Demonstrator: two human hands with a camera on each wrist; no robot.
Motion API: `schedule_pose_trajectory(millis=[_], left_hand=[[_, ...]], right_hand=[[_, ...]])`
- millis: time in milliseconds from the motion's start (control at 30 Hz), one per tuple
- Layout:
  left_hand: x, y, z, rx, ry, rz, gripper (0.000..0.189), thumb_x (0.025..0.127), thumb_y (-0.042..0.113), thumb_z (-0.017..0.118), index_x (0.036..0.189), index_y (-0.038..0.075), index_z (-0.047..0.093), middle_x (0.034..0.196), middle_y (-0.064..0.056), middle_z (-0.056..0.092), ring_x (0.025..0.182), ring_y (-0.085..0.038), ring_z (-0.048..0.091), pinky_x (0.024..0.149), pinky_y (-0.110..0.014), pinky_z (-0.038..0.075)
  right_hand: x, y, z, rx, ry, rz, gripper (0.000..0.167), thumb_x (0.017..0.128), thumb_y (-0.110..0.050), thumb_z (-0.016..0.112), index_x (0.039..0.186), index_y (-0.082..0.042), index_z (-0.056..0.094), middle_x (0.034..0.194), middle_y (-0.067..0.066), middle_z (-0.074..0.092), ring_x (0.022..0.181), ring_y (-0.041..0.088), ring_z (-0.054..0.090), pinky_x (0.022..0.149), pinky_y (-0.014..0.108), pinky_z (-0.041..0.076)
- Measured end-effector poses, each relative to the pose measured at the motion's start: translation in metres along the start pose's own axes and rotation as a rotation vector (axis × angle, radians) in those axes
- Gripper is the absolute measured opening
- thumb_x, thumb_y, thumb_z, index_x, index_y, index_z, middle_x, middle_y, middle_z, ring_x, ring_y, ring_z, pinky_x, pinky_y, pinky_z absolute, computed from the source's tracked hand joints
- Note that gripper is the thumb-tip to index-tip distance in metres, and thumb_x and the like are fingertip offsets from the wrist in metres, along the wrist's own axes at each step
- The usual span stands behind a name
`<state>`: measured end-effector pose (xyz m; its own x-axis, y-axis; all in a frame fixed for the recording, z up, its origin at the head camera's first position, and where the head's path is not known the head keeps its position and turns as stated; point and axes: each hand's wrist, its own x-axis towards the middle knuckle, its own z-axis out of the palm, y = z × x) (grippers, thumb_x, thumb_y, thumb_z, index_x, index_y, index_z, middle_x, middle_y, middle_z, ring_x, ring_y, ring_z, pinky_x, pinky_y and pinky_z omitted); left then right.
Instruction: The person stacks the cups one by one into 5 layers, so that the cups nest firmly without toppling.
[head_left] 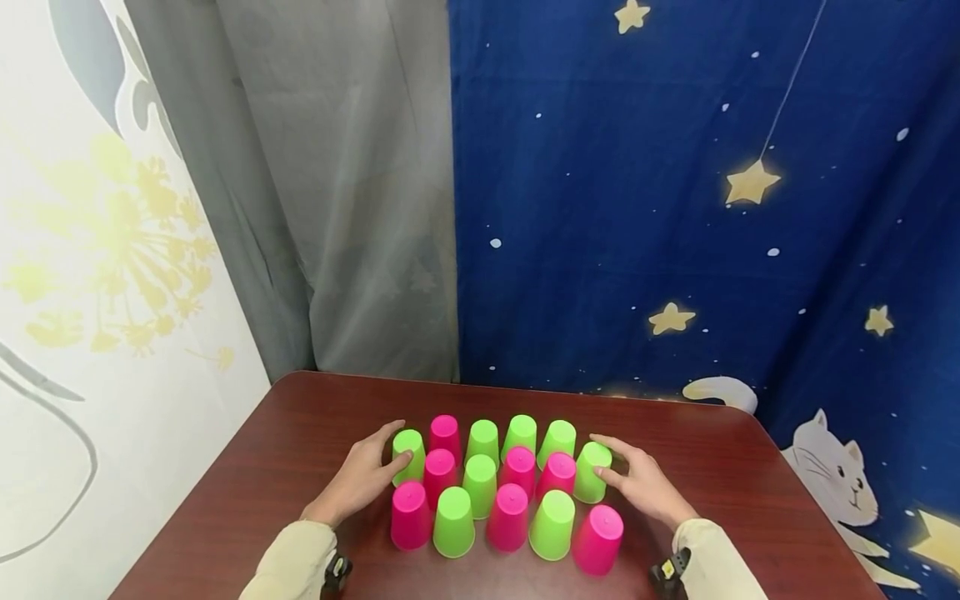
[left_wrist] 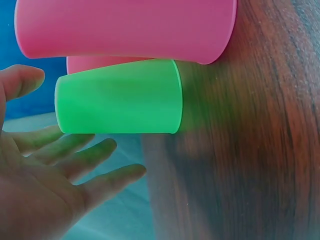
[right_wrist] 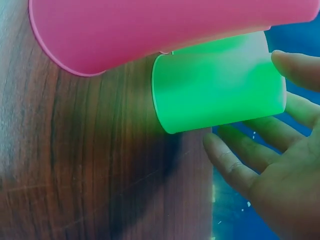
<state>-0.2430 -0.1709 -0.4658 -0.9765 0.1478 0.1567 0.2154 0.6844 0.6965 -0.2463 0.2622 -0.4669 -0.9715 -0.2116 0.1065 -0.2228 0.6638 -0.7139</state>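
Clock: twelve lies across the table [head_left: 322, 421] from the person, six at the person's side, the cup cluster at the centre.
Cups: fifteen, upside down on the table, eight green and seven pink, in three rows.
Back row [head_left: 520, 432]: eleven to one o'clock; pink, then three green.
Middle row [head_left: 480, 482]: nine to three o'clock; green, pink, green, pink, pink, green.
Front row [head_left: 507, 518]: eight to four o'clock; pink, green, pink, green, pink.
Left hand [head_left: 358, 477]: at nine o'clock, fingers extended and spread, gripping nothing; thumb and fingers stand on either side of the left-end green cup [head_left: 408, 454]. The left wrist view shows the thumb apart from it; finger contact cannot be told.
Right hand [head_left: 641, 482]: at three o'clock, fingers extended, no grip; thumb and fingers flank the right-end green cup [head_left: 593, 472]. Whether they touch it cannot be told.
Sleeves: cream, left sleeve [head_left: 295, 562] at eight o'clock, right sleeve [head_left: 720, 562] at four.
Curtains: grey curtain [head_left: 360, 208] towards eleven; starry blue curtain [head_left: 600, 208] towards one.
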Motion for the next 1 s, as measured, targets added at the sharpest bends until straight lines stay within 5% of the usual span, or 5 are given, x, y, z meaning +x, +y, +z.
schedule_pose_trajectory(millis=[167,1000], left_hand=[[0.003,-0.001,0.003,-0.007,0.008,0.004,0.058,0.095,0.024,0.068,0.146,0.005,0.048,0.142,-0.015,0.059,0.131,-0.033,0.057,0.108,-0.054,0.047],[0.005,-0.007,0.008,-0.006,0.016,0.010,0.051,0.094,0.018,0.070,0.141,0.008,0.053,0.132,-0.011,0.064,0.121,-0.028,0.062,0.105,-0.051,0.051]], right_hand=[[0.002,0.004,0.002,0.073,-0.006,0.012,0.057,0.089,-0.011,0.074,0.141,-0.003,0.054,0.130,0.021,0.065,0.110,0.033,0.071,0.087,0.035,0.061],[0.010,0.007,-0.013,0.095,-0.032,-0.030,0.054,0.089,-0.014,0.075,0.136,0.002,0.055,0.127,0.023,0.065,0.114,0.040,0.068,0.089,0.038,0.060]])
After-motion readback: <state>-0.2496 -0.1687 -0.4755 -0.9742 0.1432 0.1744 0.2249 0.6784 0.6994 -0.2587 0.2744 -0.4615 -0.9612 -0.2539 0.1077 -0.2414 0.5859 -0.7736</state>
